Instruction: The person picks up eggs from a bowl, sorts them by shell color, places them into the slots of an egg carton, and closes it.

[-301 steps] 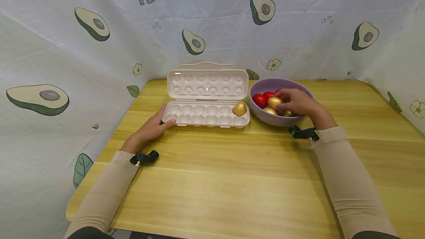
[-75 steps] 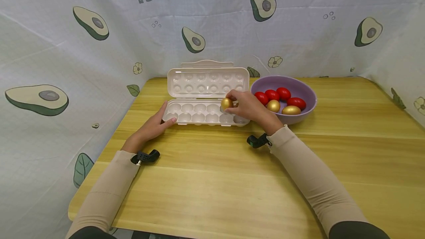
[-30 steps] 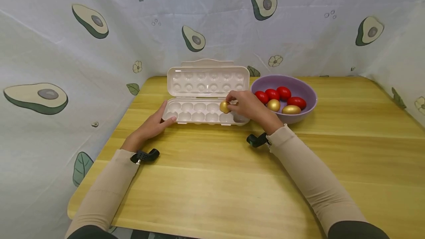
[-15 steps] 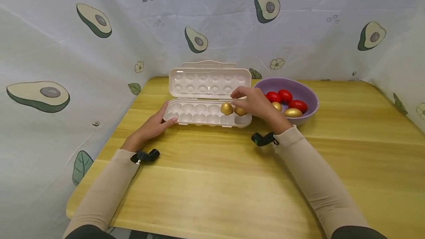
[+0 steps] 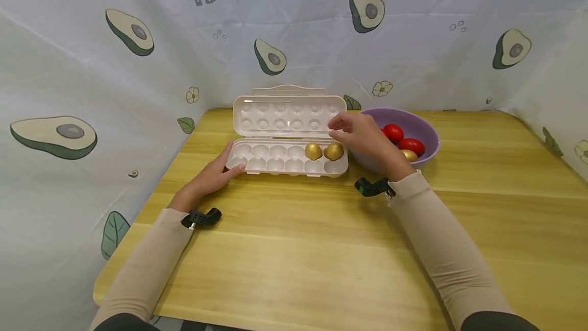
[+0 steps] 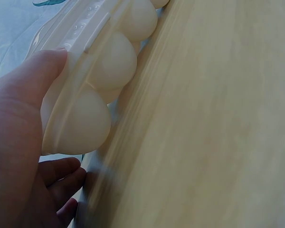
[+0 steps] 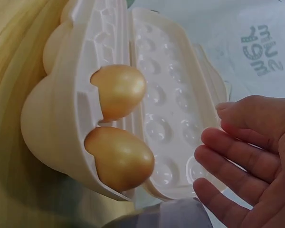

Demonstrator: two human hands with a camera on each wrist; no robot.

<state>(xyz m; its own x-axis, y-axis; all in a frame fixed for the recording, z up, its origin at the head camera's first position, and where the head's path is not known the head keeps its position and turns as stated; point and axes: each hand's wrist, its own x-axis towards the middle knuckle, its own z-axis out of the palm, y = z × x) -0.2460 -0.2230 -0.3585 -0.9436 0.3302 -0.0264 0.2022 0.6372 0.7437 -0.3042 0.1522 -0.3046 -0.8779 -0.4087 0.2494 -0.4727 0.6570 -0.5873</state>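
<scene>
Left hand (image 5: 211,174) gripping carton (image 5: 277,164), two gold eggs (image 5: 313,151) inside, right hand (image 5: 362,134) loose, red and gold eggs (image 5: 411,145) in bowl (image 5: 423,127)

Views (wrists nearer) share carton (image 5: 276,151).

Your head view is evenly, softly lit, with a pale sheen across the near middle of the table (image 5: 294,264) and a faint shadow left of your right sleeve (image 5: 452,239). Your left wrist view looks dimmer, its wood grain blurred. In your right wrist view, glints dot the glossy lid (image 7: 168,95) and broad highlights brighten the gold eggs (image 7: 126,159).
</scene>
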